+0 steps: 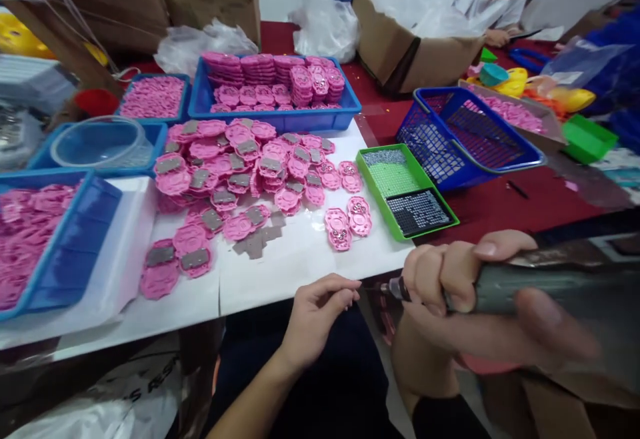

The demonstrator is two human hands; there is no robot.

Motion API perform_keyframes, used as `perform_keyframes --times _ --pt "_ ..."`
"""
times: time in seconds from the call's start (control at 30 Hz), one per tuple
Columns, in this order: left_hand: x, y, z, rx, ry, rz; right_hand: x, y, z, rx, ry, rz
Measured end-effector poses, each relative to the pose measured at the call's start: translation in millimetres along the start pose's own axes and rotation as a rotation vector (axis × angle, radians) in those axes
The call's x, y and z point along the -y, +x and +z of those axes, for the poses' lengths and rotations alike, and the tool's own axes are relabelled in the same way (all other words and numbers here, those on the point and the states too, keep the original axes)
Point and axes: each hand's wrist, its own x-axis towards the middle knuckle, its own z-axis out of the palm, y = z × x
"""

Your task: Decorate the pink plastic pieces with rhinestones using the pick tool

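My right hand [445, 279] is wrapped around a grey-green electric screwdriver [500, 287], held level off the table's front edge with its bit pointing left. Close to the bit's tip, my left hand [317, 316] has thumb and forefinger pinched together; anything between them is too small to make out. Two pink scalloped plastic pieces with small metallic parts, one of them a pink piece [339, 229], lie on the white table sheet [295, 269] beyond my hands. A large heap of pink pieces with grey rectangular plates [240, 159] spreads to their left.
A green tray [406, 227] with small screws stands right of the pieces, beside a blue basket [460, 136]. Behind the heap, a blue bin [280, 119] holds stacked pink pieces. Another blue bin [83, 226] is at left. A person's hand [497, 38] shows at the back right.
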Motion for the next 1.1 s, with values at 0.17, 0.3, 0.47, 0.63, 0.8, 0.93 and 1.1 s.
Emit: perform_keyframes --times 0.17,0.3,0.47,0.63,0.8,0.93,1.1 --pt "4.3 -2.0 6.3 0.019 -0.224 -0.191 -0.1 1.2 5.2 -0.071 0.009 0.02" --pt "5.5 -1.4 10.6 -0.01 -0.219 -0.217 0.1 -1.9 5.4 -0.088 0.021 -0.024" --pt "8.3 -0.9 11.1 0.018 -0.163 -0.194 10.5 -4.3 0.0 -0.028 -0.018 0.019" --pt "12.5 -1.3 8.5 0.044 -0.141 -0.169 9.2 -5.6 0.9 -0.046 0.0 0.029" --pt "9.0 0.2 6.9 0.065 -0.13 -0.163 4.6 -3.5 4.3 -0.02 0.05 -0.003" --pt "5.9 -1.3 9.2 0.042 -0.203 -0.201 0.9 -3.1 8.0 -0.044 0.049 -0.032" --pt "14.0 -6.7 19.1 -0.115 -0.418 -0.262 -9.8 -7.6 9.3 -0.124 0.033 -0.139"
